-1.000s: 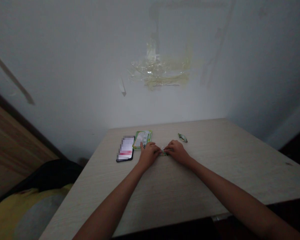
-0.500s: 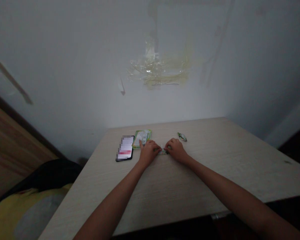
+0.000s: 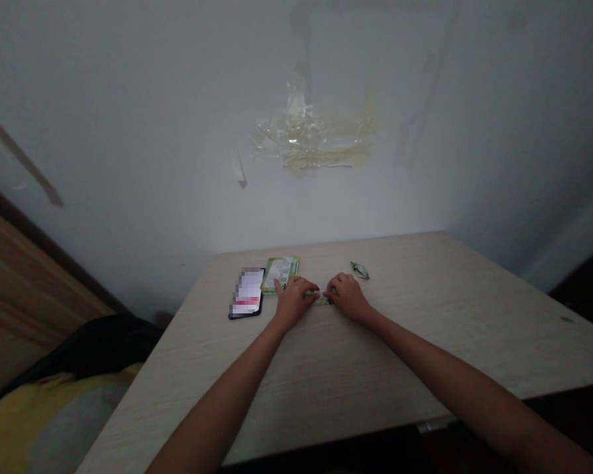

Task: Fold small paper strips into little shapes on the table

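Observation:
A small green-and-white wrapped packet (image 3: 322, 299) lies low over the table between my two hands, mostly covered by fingers. My left hand (image 3: 295, 300) is closed on its left end, with the thumb and fingers bent inward. At the other end, my right hand (image 3: 346, 295) pinches the packet with curled fingers. Just behind my left hand is a larger flat green-and-white package (image 3: 280, 272) with printed text. A small crumpled green wrapper piece (image 3: 360, 270) lies beyond my right hand.
A phone (image 3: 248, 293) with a lit, blurred screen lies left of the larger package. The pale wooden table (image 3: 425, 316) meets a wall (image 3: 178, 131) with old tape on it. Yellow and grey fabric (image 3: 64, 421) sits at the lower left, beside the table.
Both hands stay in nearly the same place on the small packet. The left fingers shift very slightly; the other things on the table stay put.

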`<action>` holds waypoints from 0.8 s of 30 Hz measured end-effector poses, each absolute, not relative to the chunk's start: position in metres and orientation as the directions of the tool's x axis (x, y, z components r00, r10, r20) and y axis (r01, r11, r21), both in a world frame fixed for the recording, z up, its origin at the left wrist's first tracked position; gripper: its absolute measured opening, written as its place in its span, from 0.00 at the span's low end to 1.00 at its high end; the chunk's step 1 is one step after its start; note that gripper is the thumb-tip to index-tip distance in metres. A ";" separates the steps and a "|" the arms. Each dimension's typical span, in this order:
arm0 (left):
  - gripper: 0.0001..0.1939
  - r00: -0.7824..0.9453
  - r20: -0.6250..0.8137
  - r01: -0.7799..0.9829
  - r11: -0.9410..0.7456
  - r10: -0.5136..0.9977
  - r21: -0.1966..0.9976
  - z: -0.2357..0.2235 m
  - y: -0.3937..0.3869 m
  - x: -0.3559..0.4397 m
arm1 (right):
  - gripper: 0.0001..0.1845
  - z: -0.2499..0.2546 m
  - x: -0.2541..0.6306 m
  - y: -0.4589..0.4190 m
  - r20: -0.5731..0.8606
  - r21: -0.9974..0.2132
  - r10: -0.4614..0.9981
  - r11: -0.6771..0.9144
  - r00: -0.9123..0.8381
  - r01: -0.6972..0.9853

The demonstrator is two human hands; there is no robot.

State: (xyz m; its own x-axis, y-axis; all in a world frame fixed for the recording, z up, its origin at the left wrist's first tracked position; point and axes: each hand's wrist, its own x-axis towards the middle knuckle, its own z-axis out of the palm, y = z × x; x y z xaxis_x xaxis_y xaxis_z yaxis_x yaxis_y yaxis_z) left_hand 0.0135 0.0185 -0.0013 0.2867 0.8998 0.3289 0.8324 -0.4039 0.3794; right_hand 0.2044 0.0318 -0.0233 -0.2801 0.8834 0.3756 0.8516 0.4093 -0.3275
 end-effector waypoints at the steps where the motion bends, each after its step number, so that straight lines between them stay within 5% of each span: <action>1: 0.08 0.286 0.333 0.830 -0.406 0.899 0.383 -0.002 0.019 0.013 | 0.09 -0.024 0.204 0.032 0.375 -0.329 0.884 0.409 -0.279 0.851; 9: 0.08 0.358 0.311 0.801 -0.460 0.881 0.382 -0.004 0.019 0.012 | 0.09 -0.024 0.205 0.031 0.405 -0.333 0.879 0.398 -0.251 0.855; 19: 0.11 0.445 0.377 0.812 -0.544 0.812 0.213 0.010 0.004 0.004 | 0.04 -0.021 0.214 0.023 0.552 -0.365 0.753 0.605 -0.359 0.708; 24: 0.11 0.439 0.395 0.813 -0.544 0.807 0.207 0.008 0.004 0.002 | 0.07 -0.018 0.215 0.020 0.516 -0.338 0.743 0.634 -0.426 0.696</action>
